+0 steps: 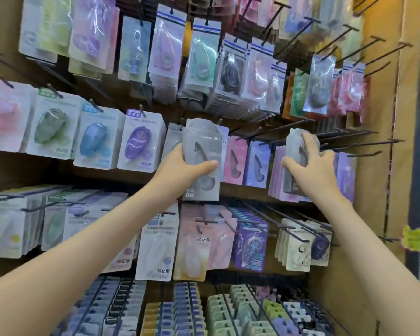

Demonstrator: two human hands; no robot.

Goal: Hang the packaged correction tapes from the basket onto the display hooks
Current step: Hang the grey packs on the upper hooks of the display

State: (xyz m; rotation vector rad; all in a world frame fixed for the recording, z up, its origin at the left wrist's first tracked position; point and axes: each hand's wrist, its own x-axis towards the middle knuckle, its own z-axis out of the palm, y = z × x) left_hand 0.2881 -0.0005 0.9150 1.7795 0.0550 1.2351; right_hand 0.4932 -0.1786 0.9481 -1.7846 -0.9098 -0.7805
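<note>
Head view: the left hand (184, 166) grips a grey correction tape pack (204, 151), thumb across its front and fingers behind. The pack stands upright near the centre of the display wall (371, 195), its top level with the middle row of hooks. Whether its hole is on a hook cannot be told, nor whether more than one pack sits in this grip.

The right hand (312, 166) grips a second grey pack (294, 146), fingers curled over its upper part and thumb at its left edge. This pack is turned partly edge-on to the camera. It is held in front of lilac packs (346, 175) that hang toward the right edge of the wall.

The hands are well apart. A pink pack (235, 157) and a pale blue pack (256, 163) hang between them.

Bare black hooks (374, 143) project just right of the right hand, toward the wall's right edge. A purple pack (138, 144) hangs just left of the left hand's pack. Below the forearms, a white pack (155, 251) and purple printed packs (251, 246) hang in the next row down.
</note>
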